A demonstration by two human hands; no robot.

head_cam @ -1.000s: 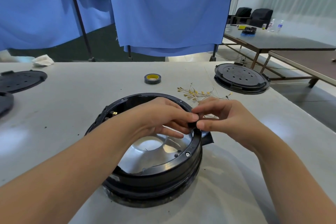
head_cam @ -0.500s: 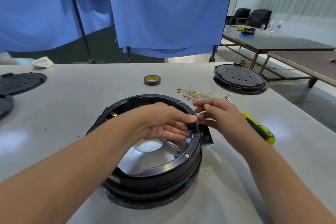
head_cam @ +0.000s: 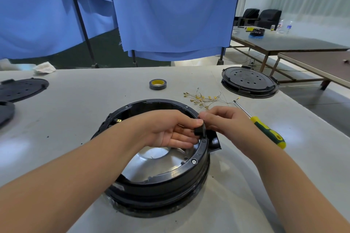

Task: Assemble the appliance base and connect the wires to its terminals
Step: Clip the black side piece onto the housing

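Only one view here, from the head cam looking down at the pale grey tabletop (head_cam: 66,119). The appliance base (head_cam: 157,181), a round black ring housing with a shiny metal dish inside it, sits close to the near edge, roughly in the middle. Both hands meet over its right-hand rim. The left hand (head_cam: 170,130) reaches across the opening with its thumb and fingers curled onto a small black part (head_cam: 199,131) sitting right at the rim, so it's pinching that. The right hand (head_cam: 225,121) comes in from the outside with its fingers bent in against the same black part; looks like it's got a grip on it too, though the fingertips are mostly hidden behind the left thumb.

The wires (head_cam: 203,98), a loose little bundle with gold-coloured terminals on the ends, lie on the tabletop just beyond the base, toward the far right, nobody touching them. A screwdriver (head_cam: 265,128) with a green and yellow handle lies just to the right of the right hand, tip pointing toward the wires. A roll of black tape (head_cam: 157,84) with a yellow core sits further back near the middle. There's another round black base cover (head_cam: 249,81) at the far right corner and two more black discs (head_cam: 20,89) at the left edge. A crumpled white rag (head_cam: 44,67) sits at the far left edge, and blue curtains (head_cam: 170,11) hang behind the tabletop.
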